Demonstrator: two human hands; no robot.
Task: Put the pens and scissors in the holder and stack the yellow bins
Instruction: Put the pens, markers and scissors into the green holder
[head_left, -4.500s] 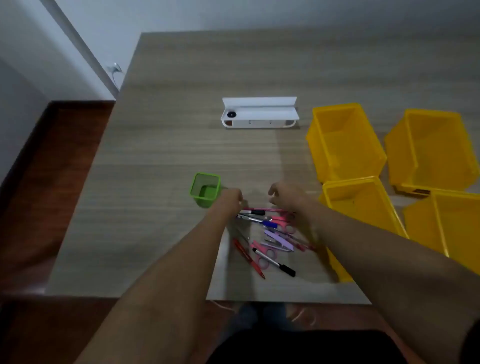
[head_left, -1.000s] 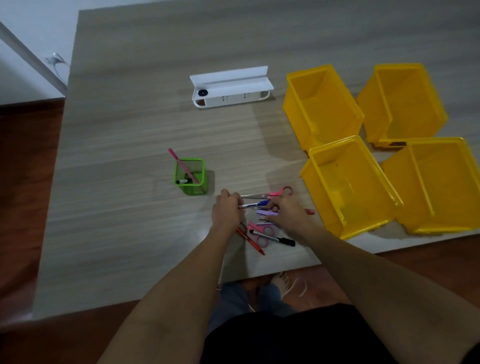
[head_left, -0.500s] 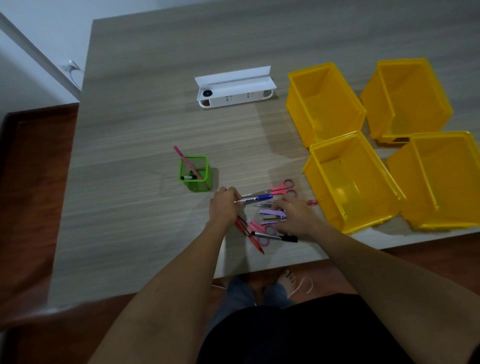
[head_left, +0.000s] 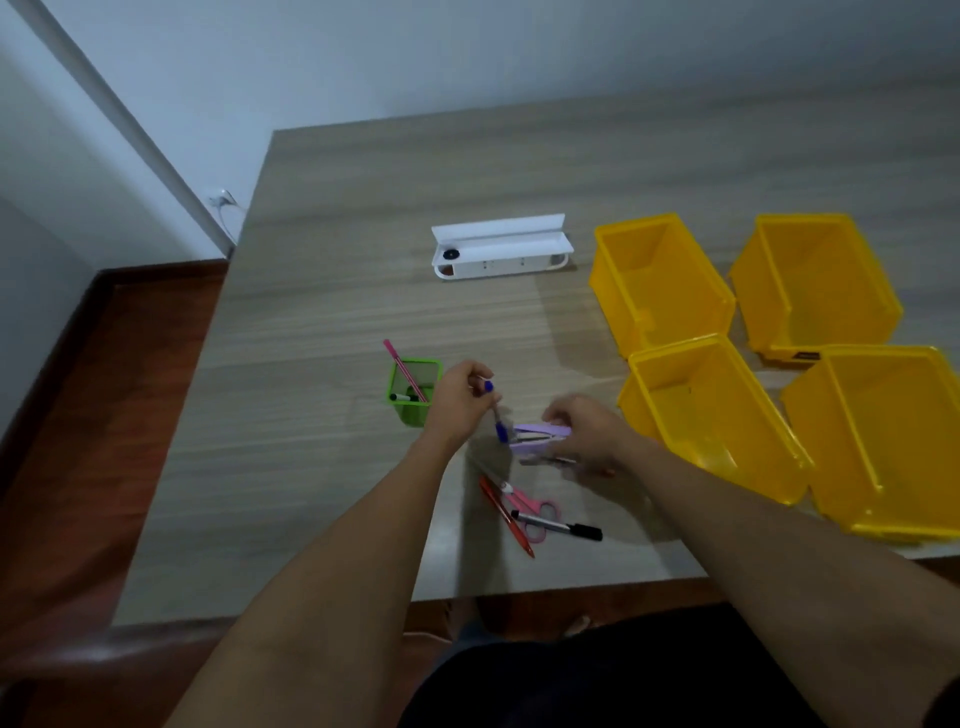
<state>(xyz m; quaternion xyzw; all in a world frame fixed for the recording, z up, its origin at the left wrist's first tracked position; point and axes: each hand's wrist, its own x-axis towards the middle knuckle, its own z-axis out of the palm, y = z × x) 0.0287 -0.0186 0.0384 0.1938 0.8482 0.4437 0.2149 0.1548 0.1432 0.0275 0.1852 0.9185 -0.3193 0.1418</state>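
Observation:
A green mesh holder (head_left: 414, 391) stands on the wooden table (head_left: 363, 312) with a pink pen (head_left: 402, 368) and a black pen leaning in it. Just right of it, my left hand (head_left: 457, 402) holds a blue pen (head_left: 496, 413) lifted off the table. My right hand (head_left: 587, 434) grips a purple stapler (head_left: 540, 435) together with other items, blurred. Below them lie a red pen (head_left: 506, 517), pink scissors (head_left: 535, 512) and a black marker (head_left: 558, 526). Several open yellow bins stand separately at right, the nearest (head_left: 711, 415) beside my right hand.
A white shelf-like tray (head_left: 501, 248) lies further back in the middle. The table's front edge runs just below the loose pens. A wooden floor and white wall are to the left, with a cable plugged in by the wall.
My left hand has lifted the blue pen off the pile toward the holder. My right hand has picked up the purple stapler and some items. The camera view tilted up.

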